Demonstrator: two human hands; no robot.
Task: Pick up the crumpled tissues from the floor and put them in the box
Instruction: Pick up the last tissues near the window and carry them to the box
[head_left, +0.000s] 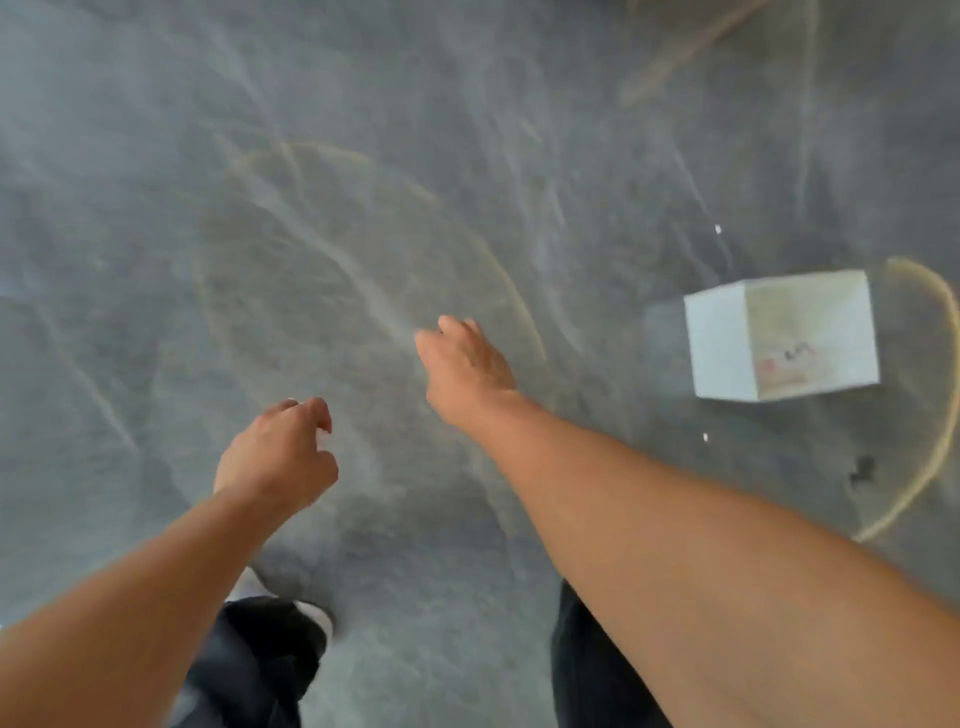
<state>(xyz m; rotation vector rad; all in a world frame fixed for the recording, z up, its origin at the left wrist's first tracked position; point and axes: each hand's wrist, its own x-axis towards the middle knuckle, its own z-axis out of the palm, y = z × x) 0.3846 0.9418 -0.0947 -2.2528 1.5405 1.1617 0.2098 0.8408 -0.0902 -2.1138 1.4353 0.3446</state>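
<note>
The view was heavily blurred, looking straight down at a grey floor (363, 156) marked with faint curved yellowish lines. The white box (779, 335) sat on the floor at about three o'clock from the middle of the view, well apart from both hands; whether its top was open could not be told.

The left hand (278, 452) hung at about seven o'clock, its grip curled nearly closed. A small pale patch showed at its fingertips (322, 423), possibly a bit of tissue, but the blur made it impossible to say whether the hand held anything. The right hand (465, 364) reached forward near the centre, its back toward the camera and its fingers bent downward and away; how far its grip stood open, and whether it held anything, could not be told.

No crumpled tissue was clearly visible on the floor. Two tiny bright specks lay near the box and a small dark mark (862, 470) lay at about four o'clock, but none could be identified. Dark trouser legs (260, 660) and a pale shoe tip (311, 613) showed at six o'clock.

Crumpled tissue would likely be very light, soft and easily crushed, with no risk of breaking. A loose pinch by the fingertips anywhere on its bulk should lift it; being so light, it could drift if dropped from high above the box.
</note>
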